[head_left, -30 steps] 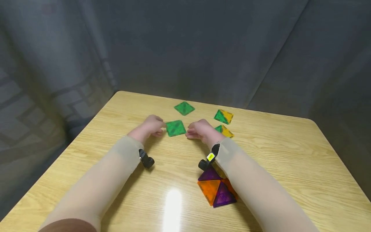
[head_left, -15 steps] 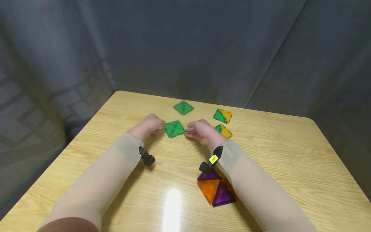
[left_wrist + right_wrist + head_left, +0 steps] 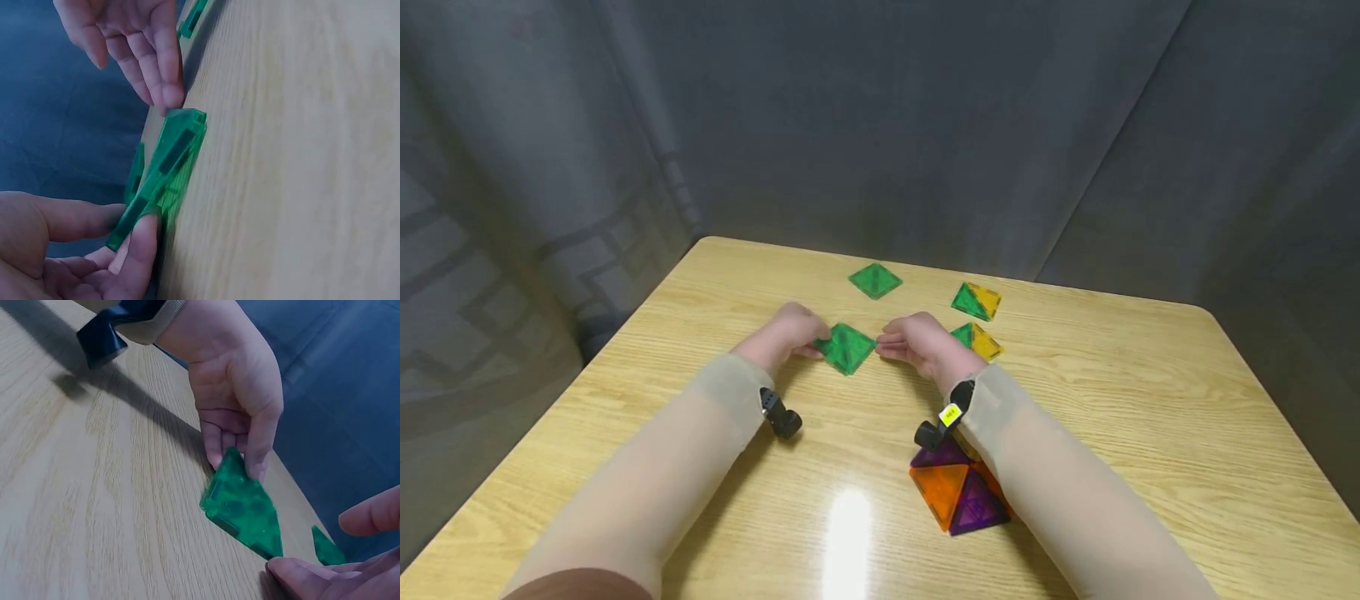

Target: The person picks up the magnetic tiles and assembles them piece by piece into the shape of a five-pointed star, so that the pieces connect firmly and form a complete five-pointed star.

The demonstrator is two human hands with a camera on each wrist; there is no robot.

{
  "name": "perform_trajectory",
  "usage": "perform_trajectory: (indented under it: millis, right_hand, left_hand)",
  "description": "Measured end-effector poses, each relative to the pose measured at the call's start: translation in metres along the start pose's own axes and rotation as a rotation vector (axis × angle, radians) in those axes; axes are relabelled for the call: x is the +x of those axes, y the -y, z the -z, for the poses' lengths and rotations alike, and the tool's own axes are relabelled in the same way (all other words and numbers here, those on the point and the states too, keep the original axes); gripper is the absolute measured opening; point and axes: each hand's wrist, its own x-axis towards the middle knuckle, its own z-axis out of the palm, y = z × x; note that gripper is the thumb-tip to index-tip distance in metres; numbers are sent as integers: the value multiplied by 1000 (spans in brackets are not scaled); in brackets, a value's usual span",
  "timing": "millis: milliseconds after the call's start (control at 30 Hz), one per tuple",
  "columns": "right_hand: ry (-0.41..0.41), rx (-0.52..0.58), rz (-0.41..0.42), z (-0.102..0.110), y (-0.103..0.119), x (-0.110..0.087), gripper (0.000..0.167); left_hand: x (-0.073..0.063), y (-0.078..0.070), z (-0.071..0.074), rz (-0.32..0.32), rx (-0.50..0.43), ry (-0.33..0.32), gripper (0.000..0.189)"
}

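Two translucent green triangular magnetic tiles, joined along an edge into a diamond, lie between the hands. My left hand pinches their left corner between thumb and finger, as the left wrist view shows. In that view the upper tile tilts, with more green showing beneath it. My right hand has its fingers fairly straight, the thumb apart. Its fingertips touch or nearly touch the opposite corner, close to the wooden tabletop. In the right wrist view the tiles span from one hand to the other.
Another green diamond lies flat farther back. To the right are two green-and-yellow tile pairs, the nearer partly behind my right hand. Purple and orange tiles form a cluster under my right forearm. A dark curtain hangs behind the table.
The held green tiles have turned and come slightly nearer to me, their corner now pointing forward. My left hand has shifted a little with them; the right hand has barely moved.
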Motion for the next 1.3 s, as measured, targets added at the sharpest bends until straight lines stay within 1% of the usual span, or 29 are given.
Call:
perform_trajectory:
  millis: [167,333,467,567,633,700,733,900,1000,1100,1200,1300]
  right_hand:
    - [15,11,2,2,-1,0,43]
    - [48,13,-5,5,-2,-1,41]
    - [139,-24,6,8,0,-4,43]
    - [207,-112,39,14,4,-7,47]
    - [247,-173,62,18,6,-10,49]
    - [306,-218,87,22,6,-11,49]
    - [349,-221,94,23,6,-11,48]
    - [612,-166,137,30,3,-18,43]
    - [689,-158,179,33,3,-24,36]
    - [692,-174,203,36,5,-30,27]
    - [664,-202,206,41,7,-36,20]
    - [636,-233,205,46,9,-40,17]
  left_hand:
    - [-6,5,-1,-42,-42,15,31]
    - [-19,3,-2,-88,-103,29,33]
    - [-33,-3,-5,-139,-129,38,32]
    - [-43,-10,-8,-192,-131,62,31]
    - [-50,-13,-11,-224,-131,95,30]
    - [-56,-17,-15,-252,-133,137,28]
    - [-58,-18,-16,-262,-135,161,27]
    - [-72,-25,-21,-313,-147,274,26]
    - [-79,-28,-20,-343,-150,306,28]
    - [-84,-29,-18,-370,-158,320,28]
    - [-86,-29,-17,-390,-169,331,29]
    - [-89,-28,-16,-402,-179,340,28]
